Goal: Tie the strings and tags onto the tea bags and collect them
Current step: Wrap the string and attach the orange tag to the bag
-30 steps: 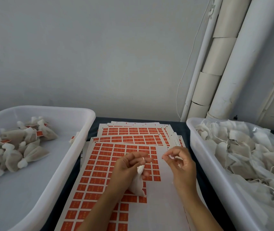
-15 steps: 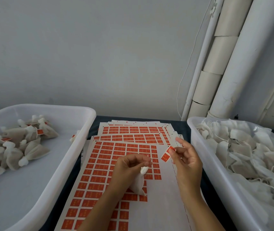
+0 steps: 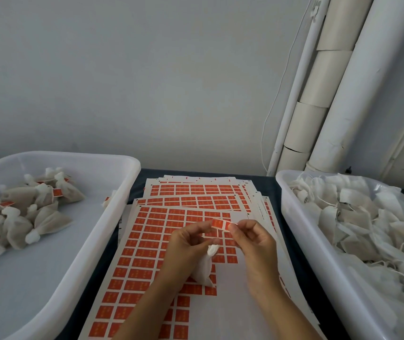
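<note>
My left hand [image 3: 186,246] grips a white tea bag [image 3: 204,268] by its gathered neck; the bag hangs below my fingers over the sheets. An orange tag [image 3: 220,224] is stretched between both hands: the fingertips of my left hand hold its left end and my right hand [image 3: 252,239] pinches its right end. Both hands hover above the top sheet of orange tag stickers [image 3: 152,246] in the middle of the table. The bag's string is too thin to make out.
A white bin [image 3: 112,217] on the left holds several tied tea bags with orange tags [image 3: 26,212]. A white bin [image 3: 294,217] on the right is heaped with loose tea bags [image 3: 368,224]. More sticker sheets [image 3: 196,190] lie behind. Pipes [image 3: 318,94] stand at the back right.
My right hand lifted an orange tag off the sheet and brought it left to my left hand; now both hands hold the tag above the tea bag.
</note>
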A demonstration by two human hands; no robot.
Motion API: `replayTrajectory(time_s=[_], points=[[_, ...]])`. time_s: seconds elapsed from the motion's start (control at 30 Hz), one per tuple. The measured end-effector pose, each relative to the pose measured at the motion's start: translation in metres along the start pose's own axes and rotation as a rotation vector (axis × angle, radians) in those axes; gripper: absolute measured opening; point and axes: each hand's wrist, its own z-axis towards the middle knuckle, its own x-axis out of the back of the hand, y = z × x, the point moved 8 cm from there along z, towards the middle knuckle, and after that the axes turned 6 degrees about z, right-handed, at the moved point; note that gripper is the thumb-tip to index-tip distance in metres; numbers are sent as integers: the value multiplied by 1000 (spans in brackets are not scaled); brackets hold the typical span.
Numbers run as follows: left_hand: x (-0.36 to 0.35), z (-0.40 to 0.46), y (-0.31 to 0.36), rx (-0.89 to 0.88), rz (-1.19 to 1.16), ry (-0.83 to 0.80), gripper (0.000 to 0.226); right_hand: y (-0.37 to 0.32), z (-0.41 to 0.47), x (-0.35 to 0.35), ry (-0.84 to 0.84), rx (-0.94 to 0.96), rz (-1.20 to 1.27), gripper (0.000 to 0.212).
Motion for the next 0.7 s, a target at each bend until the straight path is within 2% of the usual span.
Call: replayTrajectory(time_s=[0.07,0.27,0.7], points=[[0,0,1,2,-8,0,29,4,1,0,-11,-42,5,28],[-3,-2,8,-54,28,-50,33,15,5,-2,-85,-151,-54,10],[-5,-5,12,-74,31,-83,34,13,7,-5,-127,-128,-127,6]])
